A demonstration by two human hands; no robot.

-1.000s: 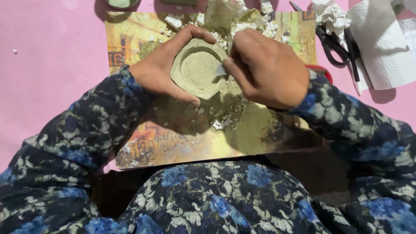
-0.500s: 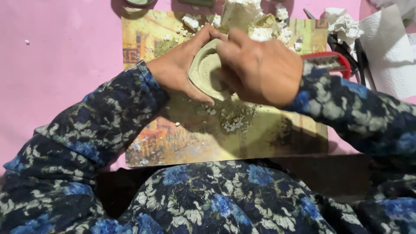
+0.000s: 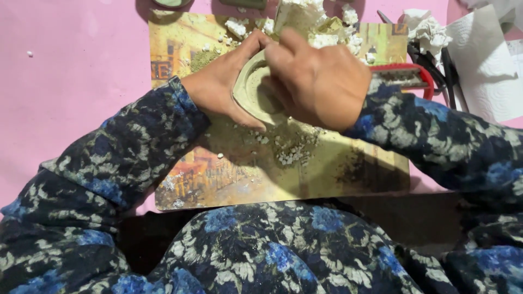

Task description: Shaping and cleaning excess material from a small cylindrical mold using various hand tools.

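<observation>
left hand (image 3: 218,90) cups small round greenish clay dish (image 3: 251,90), grip clamped around its rim, dish tilted above picture board (image 3: 218,174) on pink desk (image 3: 71,81). right hand (image 3: 321,81) over dish, fingers curled into its hollow; cannot tell whether grip holds anything. white crumbs (image 3: 291,152) scattered on board below dish. red-handled tool (image 3: 403,76) just beside right wrist.

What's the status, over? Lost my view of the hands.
Left hand cups the clay dish. Right hand works inside it, fingers hidden. White crumbs litter the board; nothing blocking.
</observation>
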